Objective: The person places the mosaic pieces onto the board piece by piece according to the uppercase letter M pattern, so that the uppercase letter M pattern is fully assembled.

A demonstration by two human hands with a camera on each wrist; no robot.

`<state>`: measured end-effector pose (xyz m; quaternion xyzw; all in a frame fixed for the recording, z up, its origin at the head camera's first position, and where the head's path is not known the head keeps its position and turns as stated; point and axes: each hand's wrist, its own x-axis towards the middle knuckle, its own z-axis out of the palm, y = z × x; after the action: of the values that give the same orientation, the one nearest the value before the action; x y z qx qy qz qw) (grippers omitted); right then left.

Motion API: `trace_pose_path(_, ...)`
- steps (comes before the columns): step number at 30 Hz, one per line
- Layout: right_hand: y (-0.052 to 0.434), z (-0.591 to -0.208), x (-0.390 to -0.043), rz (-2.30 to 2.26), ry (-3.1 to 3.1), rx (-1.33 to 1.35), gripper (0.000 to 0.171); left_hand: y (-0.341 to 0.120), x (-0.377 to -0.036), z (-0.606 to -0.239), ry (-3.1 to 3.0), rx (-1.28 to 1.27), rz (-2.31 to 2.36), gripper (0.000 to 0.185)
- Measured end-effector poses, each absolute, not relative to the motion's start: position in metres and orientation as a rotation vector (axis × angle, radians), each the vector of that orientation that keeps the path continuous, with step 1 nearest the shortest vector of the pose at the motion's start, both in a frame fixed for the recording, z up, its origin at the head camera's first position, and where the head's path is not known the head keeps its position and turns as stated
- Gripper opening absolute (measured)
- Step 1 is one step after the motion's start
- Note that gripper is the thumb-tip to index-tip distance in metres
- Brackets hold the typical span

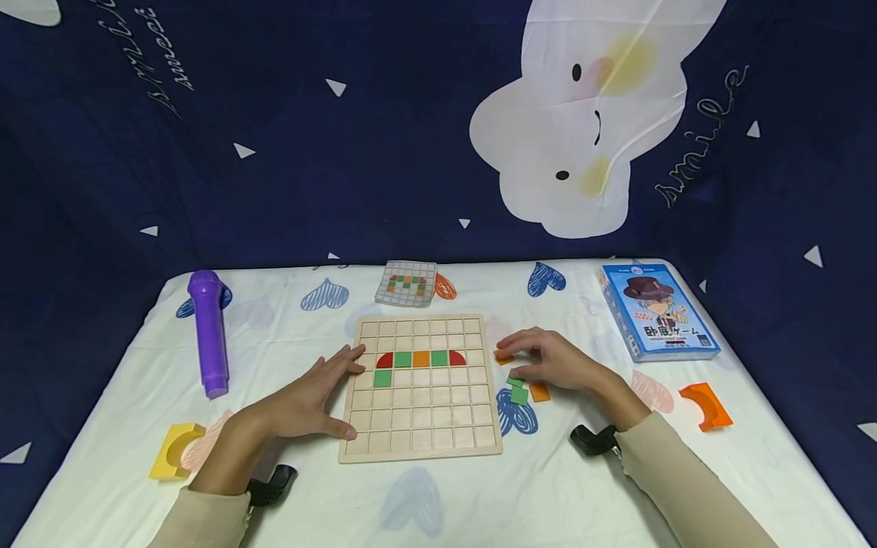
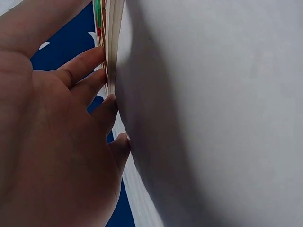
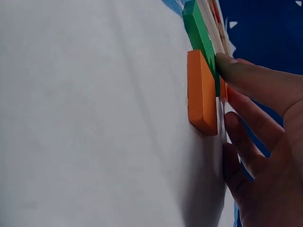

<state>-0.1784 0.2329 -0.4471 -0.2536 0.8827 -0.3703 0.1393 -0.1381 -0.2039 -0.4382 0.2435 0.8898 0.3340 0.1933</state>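
A wooden grid board [image 1: 421, 415] lies in the middle of the table. Its third row holds a red, a green, an orange, a green and a red piece, and one more green piece [image 1: 382, 378] sits below them. My left hand [image 1: 329, 388] lies flat with straight fingers against the board's left edge [image 2: 111, 42]. My right hand [image 1: 521, 361] rests on loose pieces right of the board. Its fingertips reach a small orange piece [image 1: 503, 355] and its thumb [image 3: 241, 71] touches a green piece [image 3: 199, 30]. An orange piece [image 3: 201, 92] lies beside that.
A pattern card [image 1: 406, 283] lies behind the board. At the left are a purple toy microphone [image 1: 208, 331] and a yellow arch block [image 1: 174, 450]. At the right are a blue box [image 1: 656, 310] and an orange arch block [image 1: 707, 405]. A dark blue cloth hangs behind.
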Motion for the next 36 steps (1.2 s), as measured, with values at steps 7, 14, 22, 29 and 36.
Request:
trace_pose_path(7,0.2314,-0.4460,-0.1787,-1.042,2.560,-0.698,0.031,-0.2046,-0.1370,-0.4379,2.502,0.696,0.945,0.117)
trace_pose_path(14,0.2311,-0.4472,-0.1787,-1.075,2.552,-0.685,0.029,-0.2055,-0.1363,-0.4379,2.506,0.710,0.941,0.121)
trace_pose_path(22,0.2303,-0.4462,-0.1776,-1.100,2.555,-0.652,0.026,-0.2053,-0.1363,-0.4371,2.501,0.699,0.941,0.122)
trace_pose_path(29,0.2294,-0.4448,-0.1782,-1.115,2.578,-0.673,0.022,-0.2054,-0.1358,-0.4372,2.504,0.700,0.944,0.122)
trace_pose_path(36,0.2301,-0.4413,-0.1795,-1.141,2.593,-0.676,0.020,-0.2052,-0.1358,-0.4359,2.502,0.689,0.940,0.122)
